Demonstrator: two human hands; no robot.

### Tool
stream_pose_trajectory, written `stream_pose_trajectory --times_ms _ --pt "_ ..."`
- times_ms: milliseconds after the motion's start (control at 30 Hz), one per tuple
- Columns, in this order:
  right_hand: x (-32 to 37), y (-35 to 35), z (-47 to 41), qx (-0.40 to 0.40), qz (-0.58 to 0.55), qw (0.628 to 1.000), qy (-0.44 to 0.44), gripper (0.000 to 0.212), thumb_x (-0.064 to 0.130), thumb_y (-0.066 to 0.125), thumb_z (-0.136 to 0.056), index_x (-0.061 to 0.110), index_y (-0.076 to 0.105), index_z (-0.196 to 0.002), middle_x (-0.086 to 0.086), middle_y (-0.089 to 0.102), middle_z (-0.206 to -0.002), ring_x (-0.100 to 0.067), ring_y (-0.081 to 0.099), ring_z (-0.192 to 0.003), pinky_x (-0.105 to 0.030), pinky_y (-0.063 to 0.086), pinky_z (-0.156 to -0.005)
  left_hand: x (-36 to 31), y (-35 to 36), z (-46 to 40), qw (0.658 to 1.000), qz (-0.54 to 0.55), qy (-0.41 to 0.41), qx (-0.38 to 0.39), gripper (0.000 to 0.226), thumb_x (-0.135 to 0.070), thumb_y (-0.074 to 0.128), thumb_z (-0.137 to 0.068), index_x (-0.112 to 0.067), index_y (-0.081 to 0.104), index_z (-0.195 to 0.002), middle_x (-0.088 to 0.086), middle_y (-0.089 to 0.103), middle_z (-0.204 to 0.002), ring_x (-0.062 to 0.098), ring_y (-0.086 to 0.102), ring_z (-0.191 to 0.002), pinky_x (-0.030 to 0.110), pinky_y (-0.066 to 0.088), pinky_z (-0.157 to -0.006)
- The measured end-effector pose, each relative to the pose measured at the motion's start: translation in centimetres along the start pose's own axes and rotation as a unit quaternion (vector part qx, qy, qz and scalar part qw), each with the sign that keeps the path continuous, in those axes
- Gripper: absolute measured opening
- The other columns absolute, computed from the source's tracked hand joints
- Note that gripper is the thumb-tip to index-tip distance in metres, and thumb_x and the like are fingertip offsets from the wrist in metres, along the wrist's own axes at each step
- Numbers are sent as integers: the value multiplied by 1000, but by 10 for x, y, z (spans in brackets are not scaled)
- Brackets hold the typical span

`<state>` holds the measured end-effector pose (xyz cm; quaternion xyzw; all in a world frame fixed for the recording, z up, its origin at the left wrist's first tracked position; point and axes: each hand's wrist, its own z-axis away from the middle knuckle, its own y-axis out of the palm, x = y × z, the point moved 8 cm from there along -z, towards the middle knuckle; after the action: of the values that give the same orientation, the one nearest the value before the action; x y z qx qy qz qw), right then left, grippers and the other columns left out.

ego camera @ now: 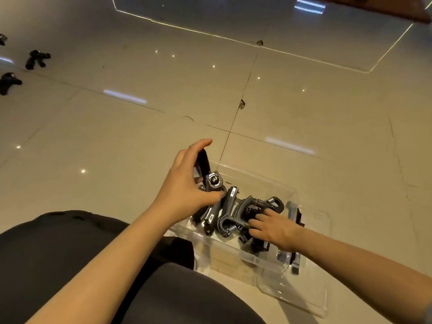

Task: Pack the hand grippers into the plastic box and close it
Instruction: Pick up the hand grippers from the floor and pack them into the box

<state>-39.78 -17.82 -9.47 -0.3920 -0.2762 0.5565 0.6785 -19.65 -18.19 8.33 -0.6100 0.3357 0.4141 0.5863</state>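
A clear plastic box (268, 187) stands open on the tiled floor in front of my knees, with several black hand grippers (236, 211) piled inside. My left hand (184, 185) holds one black hand gripper (209, 176) by its handles, above the box's left end. My right hand (273, 226) reaches into the box, fingers pressing on the grippers there. Just right of the box on the floor lies the clear lid (311, 286) with its grey latches.
Three more black hand grippers lie far off at the left: the nearest hand gripper (9, 81), a second hand gripper (36, 59) behind it, and a third hand gripper (2, 39) cut by the frame edge. My dark-trousered legs (93, 265) fill the lower left. A brown furniture edge (383, 7) sits top right.
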Motion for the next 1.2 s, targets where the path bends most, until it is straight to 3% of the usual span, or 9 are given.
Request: stream_pose_trajectory --times_ms 100,233,400,567,767,900,1000,1133,1200 --pt "-1 17 -4 30 -17 999 13 62 4 64 -81 12 38 -136 -9 36 -143 -31 38 -125 -40 29 -97 6 17 -18 999 30 -12 10 90 -7 80 -64 -44 33 -131 -12 33 -123 -24 37 -99 -5 37 -73" --pt "4 31 -14 45 -43 998 29 66 6 59 -83 14 30 -142 -7 34 -145 -28 32 -131 -40 29 -100 31 24 -22 997 51 -63 10 91 -8 81 -65 -42 33 -134 -9 34 -127 -3 42 -105 4 42 -72" --pt "14 48 -21 36 -53 997 47 62 5 56 -85 11 30 -141 -15 39 -139 -33 35 -127 -42 31 -97 47 16 -22 997 19 -79 7 89 -8 81 -64 -41 34 -132 -7 34 -125 -9 42 -100 11 45 -80" --pt "16 45 -24 31 -37 997 59 53 5 52 -87 5 33 -137 -20 41 -135 -36 35 -125 -44 31 -99 59 17 -29 995 15 -95 35 89 -7 81 -64 -38 34 -133 -5 34 -125 9 41 -110 7 41 -74" --pt "2 48 -30 55 -69 991 98 56 11 54 -88 12 33 -140 -15 35 -143 -32 30 -130 -41 29 -102 57 29 -28 994 3 -75 74 93 -7 80 -65 -40 30 -136 -6 32 -123 6 37 -108 -3 37 -62" --pt "-1 47 -25 69 -136 982 115 65 30 54 -88 19 27 -146 -9 29 -149 -28 25 -136 -42 22 -109 57 28 -23 994 28 -75 77 94 -8 81 -64 -42 30 -135 -7 33 -124 6 37 -112 3 39 -71" --pt "-1 46 -22 75 -149 978 125 64 31 53 -90 19 27 -146 -8 27 -151 -28 20 -140 -42 19 -112 56 26 -22 995 26 -62 73 94 -8 81 -65 -44 29 -134 -8 32 -125 5 35 -114 3 38 -72" --pt "-2 44 -23 111 -176 965 159 62 31 53 -90 22 27 -146 -5 28 -152 -24 21 -141 -41 23 -110 52 26 -23 996 22 -50 71 93 -7 80 -65 -44 30 -134 -9 32 -125 4 36 -111 -1 39 -70" --pt "-6 28 -18 101 -249 944 191 63 37 55 -89 24 30 -145 -3 30 -150 -24 30 -137 -41 29 -109 49 24 -21 997 18 -44 64 93 -8 81 -64 -44 31 -135 -9 33 -125 4 38 -110 0 40 -74"
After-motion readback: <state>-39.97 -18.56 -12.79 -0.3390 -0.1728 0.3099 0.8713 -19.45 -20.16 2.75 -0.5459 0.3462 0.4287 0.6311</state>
